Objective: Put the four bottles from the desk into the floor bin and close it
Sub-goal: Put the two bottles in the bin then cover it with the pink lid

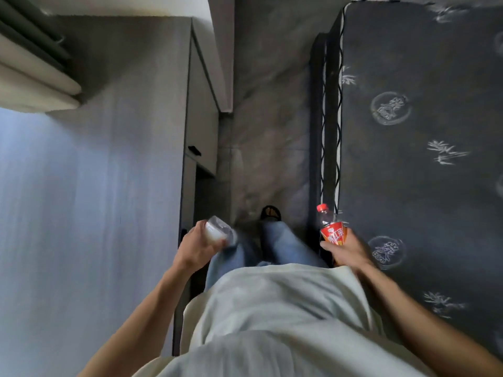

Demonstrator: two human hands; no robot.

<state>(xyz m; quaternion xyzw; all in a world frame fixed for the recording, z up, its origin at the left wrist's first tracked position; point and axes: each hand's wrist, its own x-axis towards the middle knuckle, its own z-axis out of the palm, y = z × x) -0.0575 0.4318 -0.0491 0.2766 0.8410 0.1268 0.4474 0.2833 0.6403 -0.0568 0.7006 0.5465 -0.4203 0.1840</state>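
My left hand (197, 244) grips a clear plastic bottle (219, 230) with a pale label, held tilted just past the desk's right edge. My right hand (347, 250) holds a bottle with a red cap and red-orange label (330, 229), upright, beside the mattress edge. Both bottles are in front of my waist, above my jeans. The grey desk (95, 186) fills the left side and no other bottles show on it. No bin is in view.
A narrow strip of grey floor (266, 131) runs between the desk and a dark patterned mattress (422, 145) on the right. My sandalled foot (270, 213) stands in that strip. A folded curtain or blind (30, 63) hangs at the upper left.
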